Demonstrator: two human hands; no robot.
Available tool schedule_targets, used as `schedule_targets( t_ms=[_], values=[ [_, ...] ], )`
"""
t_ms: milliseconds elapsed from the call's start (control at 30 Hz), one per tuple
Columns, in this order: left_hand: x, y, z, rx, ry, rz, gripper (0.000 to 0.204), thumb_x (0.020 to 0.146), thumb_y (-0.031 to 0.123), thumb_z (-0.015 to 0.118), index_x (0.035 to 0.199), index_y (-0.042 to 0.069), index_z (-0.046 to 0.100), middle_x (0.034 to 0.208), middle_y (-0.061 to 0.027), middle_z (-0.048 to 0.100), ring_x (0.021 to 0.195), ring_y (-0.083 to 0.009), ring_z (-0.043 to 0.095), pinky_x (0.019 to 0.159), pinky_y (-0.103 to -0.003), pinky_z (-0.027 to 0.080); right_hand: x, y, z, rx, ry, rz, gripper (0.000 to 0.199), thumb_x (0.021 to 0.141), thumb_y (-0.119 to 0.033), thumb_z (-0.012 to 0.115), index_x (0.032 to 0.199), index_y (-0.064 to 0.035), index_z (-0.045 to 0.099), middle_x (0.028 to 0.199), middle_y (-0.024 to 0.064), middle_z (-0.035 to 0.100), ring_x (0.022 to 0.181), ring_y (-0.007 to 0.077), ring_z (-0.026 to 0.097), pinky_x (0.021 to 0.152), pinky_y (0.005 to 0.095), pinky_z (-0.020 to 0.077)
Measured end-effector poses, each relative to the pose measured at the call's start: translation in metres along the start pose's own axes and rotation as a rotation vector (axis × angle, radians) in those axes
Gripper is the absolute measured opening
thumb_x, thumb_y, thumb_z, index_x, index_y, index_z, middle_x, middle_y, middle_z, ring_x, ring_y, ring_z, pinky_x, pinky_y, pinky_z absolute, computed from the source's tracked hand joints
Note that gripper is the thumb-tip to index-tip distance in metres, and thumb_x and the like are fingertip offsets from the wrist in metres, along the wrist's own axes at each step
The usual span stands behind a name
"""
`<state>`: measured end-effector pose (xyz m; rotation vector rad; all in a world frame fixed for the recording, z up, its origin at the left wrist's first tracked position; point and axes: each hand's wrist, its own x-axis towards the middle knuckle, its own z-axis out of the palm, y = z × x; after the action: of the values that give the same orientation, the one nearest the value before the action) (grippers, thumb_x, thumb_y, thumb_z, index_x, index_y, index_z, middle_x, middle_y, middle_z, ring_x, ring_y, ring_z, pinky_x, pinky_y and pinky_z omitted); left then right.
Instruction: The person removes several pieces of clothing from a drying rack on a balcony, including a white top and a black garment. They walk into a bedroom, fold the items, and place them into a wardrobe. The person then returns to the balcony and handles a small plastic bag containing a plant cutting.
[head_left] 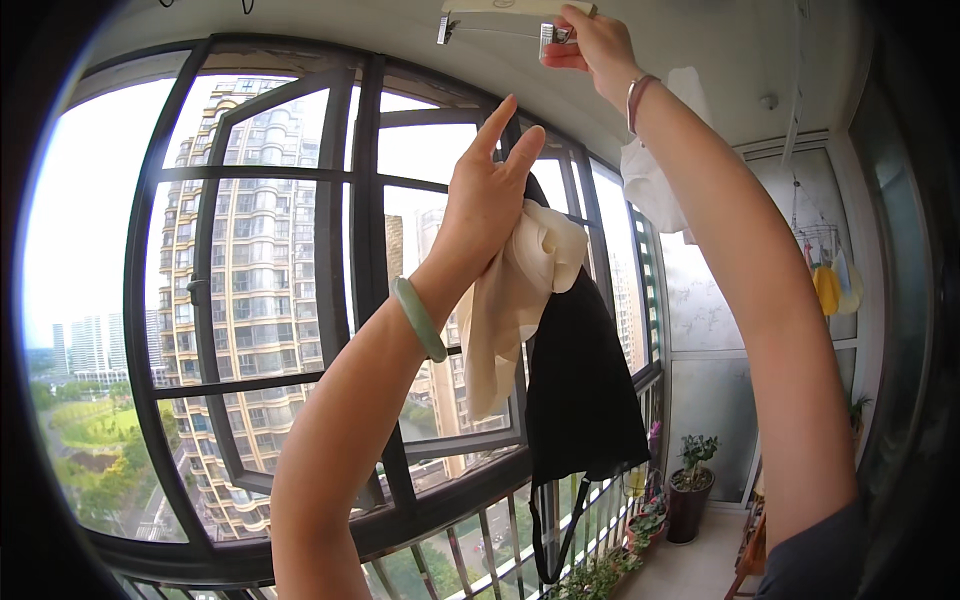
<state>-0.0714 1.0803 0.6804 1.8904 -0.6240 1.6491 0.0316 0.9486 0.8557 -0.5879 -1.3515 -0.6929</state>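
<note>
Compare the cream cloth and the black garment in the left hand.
The cream cloth is pale, bunched at the top and hangs short. The black garment is dark, hangs lower and trails a thin strap below. The cream cloth lies nearer the left hand, the black behind it. Both hang limp from that hand.

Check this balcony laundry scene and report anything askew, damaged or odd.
Nothing stands out. The left hand holds a cream fabric piece and a black garment; the right hand grips a metal clip overhead.
</note>
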Motion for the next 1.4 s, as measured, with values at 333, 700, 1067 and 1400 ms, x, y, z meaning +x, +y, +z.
schedule_targets(
  t_ms=[333, 700, 1067, 1400],
  values=[
    [0.024, -0.032, -0.003, 0.015, 0.065, 0.002, 0.055, 0.098, 0.039, 0.055, 0.145, 0.013, 0.043, 0.125, -0.0155, 0.061, 0.103, -0.0162, 0.064, 0.089, -0.027, 0.051, 0.074, -0.002, 0.004, -0.049, 0.069, -0.006, 0.025, 0.088, -0.020, 0.055, 0.085, 0.0044, 0.060, 0.072, 0.0160, 0.064, 0.054, 0.0272, 0.066, 0.047, 0.0393, 0.0589],
    [0.020, -0.030, 0.000, 0.022, 0.003, -0.023, 0.055, 0.098, 0.039, 0.055, 0.144, 0.012, 0.044, 0.134, -0.0164, 0.055, 0.121, -0.0200, 0.053, 0.102, -0.030, 0.040, 0.075, 0.003, 0.000, -0.227, 0.014, 0.084, 0.029, 0.088, -0.030, 0.061, 0.085, -0.0019, 0.063, 0.074, 0.0126, 0.065, 0.053, 0.0224, 0.064, 0.048, 0.0360, 0.0573],
    [-0.077, -0.093, 0.057, -0.095, -0.090, -0.170, 0.057, 0.098, 0.039, 0.055, 0.144, 0.007, 0.043, 0.103, -0.0135, 0.065, 0.095, -0.0139, 0.059, 0.090, -0.027, 0.046, -0.016, 0.021, -0.115, -0.625, 0.070, -0.015, 0.029, 0.088, -0.028, 0.061, 0.100, -0.0008, 0.063, 0.078, 0.0141, 0.066, 0.057, 0.0222, 0.065, 0.046, 0.0317, 0.0515],
    [-0.088, -0.140, 0.139, -0.267, -0.061, -0.267, 0.058, 0.097, 0.042, 0.056, 0.141, 0.005, 0.046, 0.078, -0.0046, 0.059, 0.071, -0.0080, 0.051, 0.073, -0.024, 0.045, 0.019, 0.071, -0.194, -0.515, 0.078, 0.125, 0.029, 0.089, -0.013, 0.061, 0.107, 0.0100, 0.058, 0.092, 0.0226, 0.067, 0.074, 0.0305, 0.070, 0.058, 0.0374, 0.0606]
  ],
)
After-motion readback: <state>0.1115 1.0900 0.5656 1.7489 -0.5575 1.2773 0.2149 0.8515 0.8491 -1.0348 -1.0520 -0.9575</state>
